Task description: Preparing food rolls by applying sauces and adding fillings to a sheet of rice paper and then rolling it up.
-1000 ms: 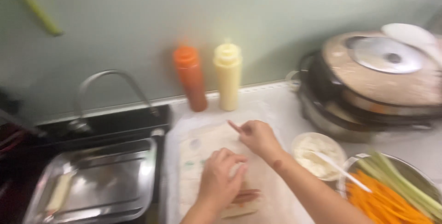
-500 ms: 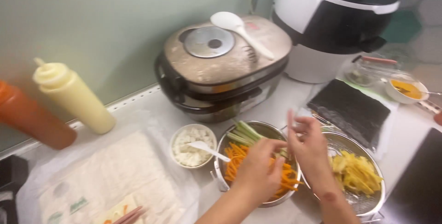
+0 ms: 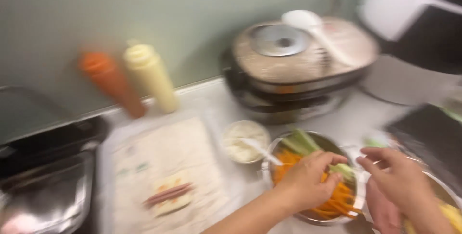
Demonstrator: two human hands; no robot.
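My left hand (image 3: 305,181) hovers over a metal bowl (image 3: 308,215) of orange carrot shreds (image 3: 337,200) and green vegetable sticks (image 3: 301,142), its fingers pinched on a green stick. My right hand (image 3: 399,181) is just to the right, fingers loosely apart, holding nothing that I can see. On the left lies a pale flat wrap sheet (image 3: 163,166) with pink sausage strips on a yellow piece (image 3: 168,195). The picture is motion-blurred.
A small white bowl (image 3: 245,140) with a spoon stands beside the metal bowl. An orange squeeze bottle (image 3: 110,82) and a yellow one (image 3: 151,75) stand by the wall. A lidded cooker (image 3: 298,65) sits behind; a sink (image 3: 43,181) lies at left; a dark seaweed sheet (image 3: 433,138) at right.
The view has swung back left from the right-hand bowls. My left hand has closed on a green stick in the carrot bowl; my right hand has drawn back to the right.
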